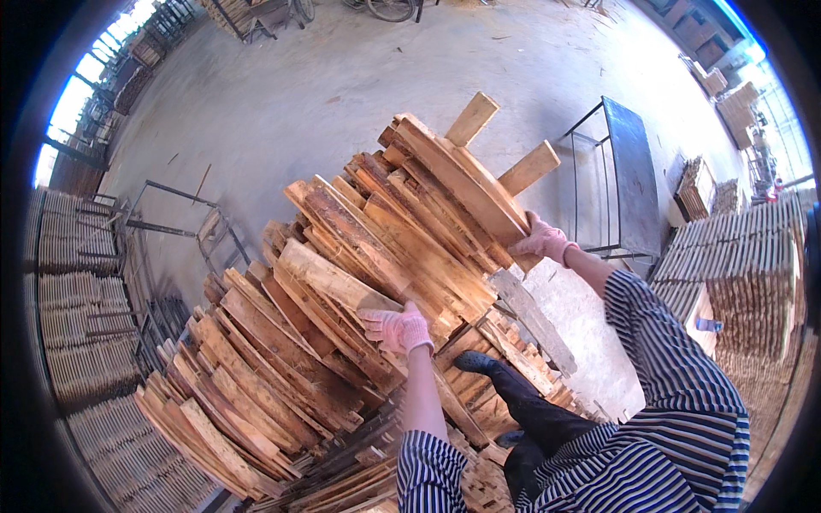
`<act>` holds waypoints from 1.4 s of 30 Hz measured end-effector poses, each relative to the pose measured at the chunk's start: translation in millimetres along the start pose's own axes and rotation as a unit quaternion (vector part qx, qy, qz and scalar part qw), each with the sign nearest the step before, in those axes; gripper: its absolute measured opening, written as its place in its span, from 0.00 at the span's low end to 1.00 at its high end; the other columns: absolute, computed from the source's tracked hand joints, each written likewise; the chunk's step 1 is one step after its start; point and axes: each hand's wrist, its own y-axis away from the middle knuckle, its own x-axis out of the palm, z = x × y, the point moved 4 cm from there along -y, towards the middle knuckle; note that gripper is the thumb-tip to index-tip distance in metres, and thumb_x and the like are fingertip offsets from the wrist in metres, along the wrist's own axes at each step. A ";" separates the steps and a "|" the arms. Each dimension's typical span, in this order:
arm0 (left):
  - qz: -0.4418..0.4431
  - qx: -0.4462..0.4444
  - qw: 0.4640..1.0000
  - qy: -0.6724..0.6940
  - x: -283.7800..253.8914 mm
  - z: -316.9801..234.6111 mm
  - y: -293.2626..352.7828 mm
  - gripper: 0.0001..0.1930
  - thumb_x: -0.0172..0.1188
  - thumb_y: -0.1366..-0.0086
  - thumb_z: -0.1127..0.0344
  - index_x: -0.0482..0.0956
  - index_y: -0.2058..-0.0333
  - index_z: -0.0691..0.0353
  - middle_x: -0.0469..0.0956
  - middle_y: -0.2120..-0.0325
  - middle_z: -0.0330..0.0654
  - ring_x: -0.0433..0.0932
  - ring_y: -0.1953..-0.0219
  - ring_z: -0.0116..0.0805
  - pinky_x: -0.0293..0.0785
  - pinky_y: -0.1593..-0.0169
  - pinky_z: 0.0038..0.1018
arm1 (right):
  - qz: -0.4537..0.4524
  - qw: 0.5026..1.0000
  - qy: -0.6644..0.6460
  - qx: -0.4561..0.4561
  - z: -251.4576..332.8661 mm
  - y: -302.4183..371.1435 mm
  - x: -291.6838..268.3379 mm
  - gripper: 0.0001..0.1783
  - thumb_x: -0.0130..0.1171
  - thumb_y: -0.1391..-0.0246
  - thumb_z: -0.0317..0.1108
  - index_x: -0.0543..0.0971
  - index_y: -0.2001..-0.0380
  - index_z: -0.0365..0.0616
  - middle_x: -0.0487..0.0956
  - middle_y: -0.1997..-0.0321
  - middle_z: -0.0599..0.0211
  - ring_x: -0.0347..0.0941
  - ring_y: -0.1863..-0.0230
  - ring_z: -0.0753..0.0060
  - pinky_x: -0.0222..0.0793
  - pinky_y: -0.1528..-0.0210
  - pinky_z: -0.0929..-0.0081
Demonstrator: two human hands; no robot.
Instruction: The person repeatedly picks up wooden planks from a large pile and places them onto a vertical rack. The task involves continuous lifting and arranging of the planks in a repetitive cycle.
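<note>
A big heap of rough wooden slabs (282, 342) with bark edges fills the middle of the view. My left hand (395, 327), in a pink knit glove, grips the near end of a pale slab (329, 278) lying on the heap. My right hand (541, 239), gloved the same way, holds the near end of a long curved plank (462, 184) on the upper right part of the heap. Both forearms wear blue-and-white striped sleeves. My dark trouser leg and shoe (475, 362) rest on slabs below.
A black metal frame table (631, 171) stands to the right on the concrete floor. Stacks of sawn boards (744, 265) line the right side and the left wall (77, 291). Metal racks (184, 227) stand left of the heap.
</note>
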 end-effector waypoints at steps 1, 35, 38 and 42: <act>0.023 0.081 0.989 0.125 11.6 1.2 5.2 0.61 0.68 0.43 0.46 0.32 0.26 0.60 0.48 0.28 0.60 0.54 0.27 0.55 0.54 0.28 0.52 | 0.071 0.990 -0.121 0.011 -14.3 11.2 -1.9 0.53 0.78 0.62 0.54 0.67 0.36 0.42 0.81 0.51 0.59 0.78 0.50 0.61 0.76 0.48 0.65; 0.226 0.049 0.539 0.810 -102.5 206.6 23.6 0.42 0.65 0.39 0.39 0.65 0.35 0.61 0.73 0.41 0.47 0.73 0.42 0.47 0.71 0.37 0.44 | 0.245 0.934 -0.145 -0.217 197.2 223.8 157.2 0.40 0.70 0.51 0.48 0.69 0.38 0.45 0.80 0.45 0.48 0.76 0.42 0.58 0.70 0.42 0.64; 0.281 0.090 0.460 0.837 -120.2 186.1 28.6 0.40 0.60 0.36 0.36 0.66 0.34 0.58 0.73 0.40 0.46 0.74 0.42 0.47 0.69 0.35 0.43 | 0.205 0.937 -0.072 -0.274 215.9 168.5 155.8 0.39 0.63 0.46 0.55 0.68 0.36 0.47 0.74 0.38 0.48 0.73 0.39 0.52 0.67 0.38 0.60; 0.332 0.110 0.411 0.842 -112.6 190.0 26.8 0.39 0.55 0.33 0.36 0.65 0.33 0.56 0.71 0.37 0.46 0.74 0.40 0.48 0.67 0.34 0.46 | -0.059 0.960 0.118 -0.248 166.7 66.8 126.0 0.45 0.60 0.44 0.62 0.62 0.31 0.47 0.62 0.27 0.45 0.58 0.28 0.44 0.57 0.29 0.52</act>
